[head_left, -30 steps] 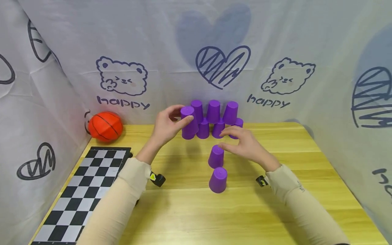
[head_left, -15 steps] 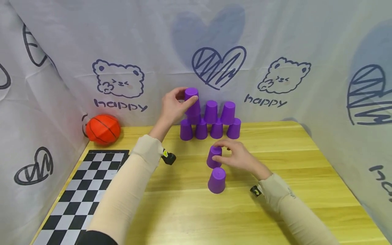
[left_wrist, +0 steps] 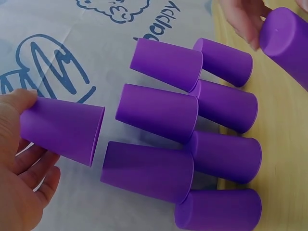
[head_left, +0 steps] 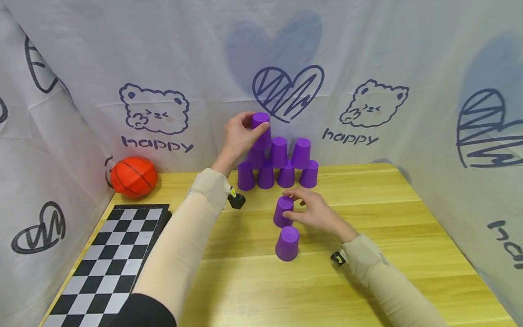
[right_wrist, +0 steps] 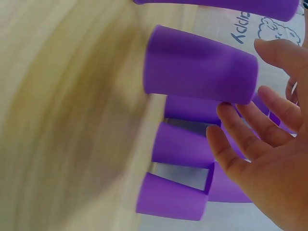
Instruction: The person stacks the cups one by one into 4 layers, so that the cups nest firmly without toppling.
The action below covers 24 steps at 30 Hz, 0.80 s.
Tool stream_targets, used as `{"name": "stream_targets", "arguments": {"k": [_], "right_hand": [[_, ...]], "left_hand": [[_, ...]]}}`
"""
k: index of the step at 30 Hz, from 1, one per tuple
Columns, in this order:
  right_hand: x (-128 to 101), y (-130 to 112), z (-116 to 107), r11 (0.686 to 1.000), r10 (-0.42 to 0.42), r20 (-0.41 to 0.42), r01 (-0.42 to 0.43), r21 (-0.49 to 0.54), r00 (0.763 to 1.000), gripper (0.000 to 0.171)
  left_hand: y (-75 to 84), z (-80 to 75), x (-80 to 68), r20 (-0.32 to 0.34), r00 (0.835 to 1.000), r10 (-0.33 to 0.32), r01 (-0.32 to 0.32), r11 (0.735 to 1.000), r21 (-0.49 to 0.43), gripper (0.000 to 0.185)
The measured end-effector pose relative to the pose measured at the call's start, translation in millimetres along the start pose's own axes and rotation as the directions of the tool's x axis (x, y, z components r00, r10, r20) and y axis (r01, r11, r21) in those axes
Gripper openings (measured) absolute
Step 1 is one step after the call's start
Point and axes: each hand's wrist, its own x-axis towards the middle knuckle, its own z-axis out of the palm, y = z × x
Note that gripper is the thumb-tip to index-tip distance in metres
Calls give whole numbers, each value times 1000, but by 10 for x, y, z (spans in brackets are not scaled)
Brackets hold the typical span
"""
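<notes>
My left hand (head_left: 238,137) grips a purple cup (head_left: 263,136), upside down, between thumb and fingers. In the left wrist view a gap separates this held cup (left_wrist: 62,130) from the second row of the stack. That second row has three upside-down purple cups (head_left: 279,153), standing on a bottom row of several more (head_left: 286,176). My right hand (head_left: 314,210) is at another upside-down cup (head_left: 282,215) on the table. Its loosely spread fingers (right_wrist: 240,127) lie along one side of the cup, the thumb near its closed end. One more cup (head_left: 287,245) stands closer to me.
A black-and-white checkered board (head_left: 110,259) lies along the table's left side. Behind it sits an orange ball (head_left: 134,177) with black lines. White printed cloth (head_left: 220,54) hangs behind and beside the wooden table (head_left: 367,195), close behind the stack.
My left hand has raised its cup from beside the stack to above the second row and moved it slightly right. My right hand has come down to the single cup in front of the stack.
</notes>
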Motion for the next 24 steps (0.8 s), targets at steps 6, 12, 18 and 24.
{"name": "stream_targets", "arguments": {"k": [6, 12, 18, 24], "right_hand": [[-20, 62, 75, 998, 54, 23, -55, 32, 998, 53], [-17, 60, 77, 997, 67, 28, -68, 29, 997, 53], [-17, 81, 85, 996, 82, 25, -83, 31, 996, 55], [-28, 75, 86, 995, 93, 29, -94, 45, 995, 54]], "left_hand": [[6, 79, 38, 1, 999, -32, 32, 999, 4, 45], [18, 140, 89, 1, 1000, -30, 30, 999, 40, 49], [-18, 188, 126, -7, 1000, -26, 27, 999, 37, 47], [-56, 230, 163, 3, 1000, -26, 26, 999, 47, 46]]}}
